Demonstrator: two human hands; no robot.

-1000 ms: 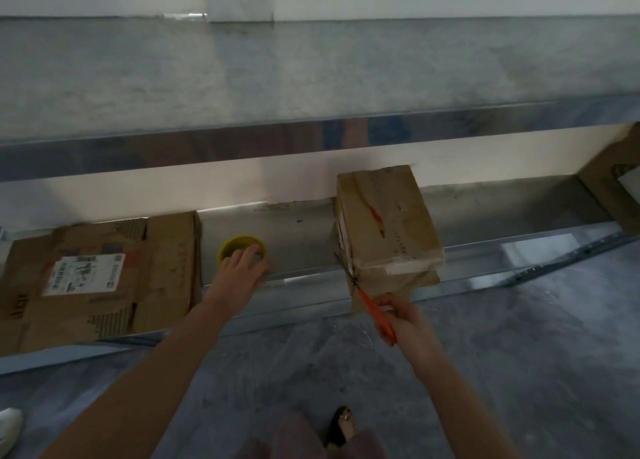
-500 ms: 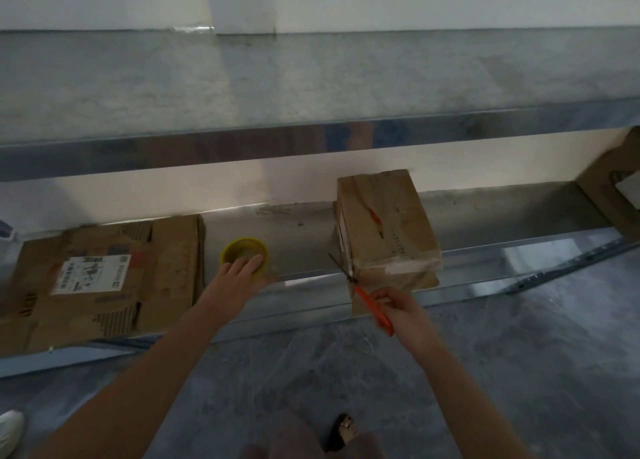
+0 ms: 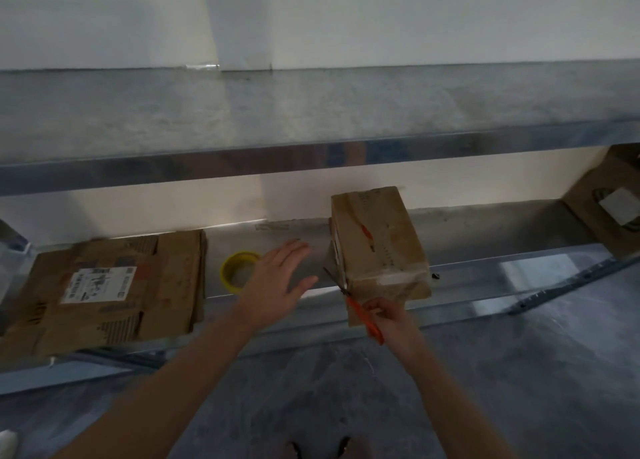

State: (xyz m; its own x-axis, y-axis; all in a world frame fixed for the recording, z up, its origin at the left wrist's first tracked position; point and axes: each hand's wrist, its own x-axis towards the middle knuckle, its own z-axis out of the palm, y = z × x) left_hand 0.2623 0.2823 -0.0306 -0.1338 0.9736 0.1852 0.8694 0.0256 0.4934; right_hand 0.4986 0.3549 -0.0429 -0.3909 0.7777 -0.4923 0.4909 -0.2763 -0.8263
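Note:
A taped cardboard box (image 3: 379,242) stands on the lower metal shelf (image 3: 467,271), its front overhanging the shelf's edge. My right hand (image 3: 391,320) grips orange-handled scissors (image 3: 360,311), whose dark blades point up-left against the box's lower left corner. My left hand (image 3: 277,278) hovers above the shelf with fingers straight and spread, between a yellow tape roll (image 3: 237,273) and the box, holding nothing. The roll lies flat on the shelf, partly hidden behind my left hand.
A stack of flattened cardboard (image 3: 104,292) with a white label lies on the shelf's left part. Another cardboard box (image 3: 609,198) sits at the far right. An upper metal shelf (image 3: 311,119) juts out overhead. Grey floor lies below, with my feet (image 3: 318,448) visible.
My left hand lifted off the yellow tape roll and moved right toward the box, fingers now spread. My right hand and the scissors stayed at the box's lower left corner.

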